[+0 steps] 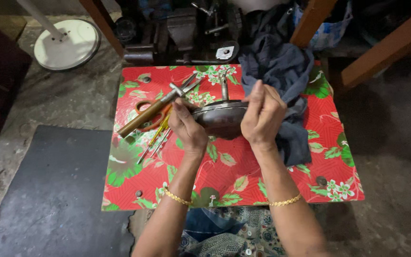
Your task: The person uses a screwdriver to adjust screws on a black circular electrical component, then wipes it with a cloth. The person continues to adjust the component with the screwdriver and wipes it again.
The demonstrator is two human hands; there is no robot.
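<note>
Two bare arms reach up from the bottom edge, each with a thin gold bracelet, over a lap in patterned cloth. Both hands meet above the tabletop (pixel 243 181), which is covered in a red sheet with green leaves and white flowers.

Between the hands is a round metal dish (pixel 220 116), dark and shiny, held up over the middle of the tabletop. The left hand (pixel 188 127) has its fingers curled around the left rim of the dish. The right hand (pixel 262 114) is closed on the right rim, with its fingers pinched together at the top edge. A short metal stem (pixel 224 88) stands just behind the dish; I cannot tell if it is joined to the dish.

Left of the dish, a hammer (pixel 154 110) with a brown wooden handle lies slanted on the tabletop. Orange-handled scissors (pixel 144 114) lie under it, and a few thin screwdrivers (pixel 155 140) lie just below. Right of the dish, a dark blue cloth (pixel 281 71) is heaped up and hangs down toward the near edge.

Behind the tabletop sits a dark metal machine (pixel 181 33). Wooden bars (pixel 386 47) slant across the far right. The floor (pixel 58 100) is grey and rough. A dark mat (pixel 48 195) lies left of the tabletop, and a round white stand base (pixel 67 45) sits far left.
</note>
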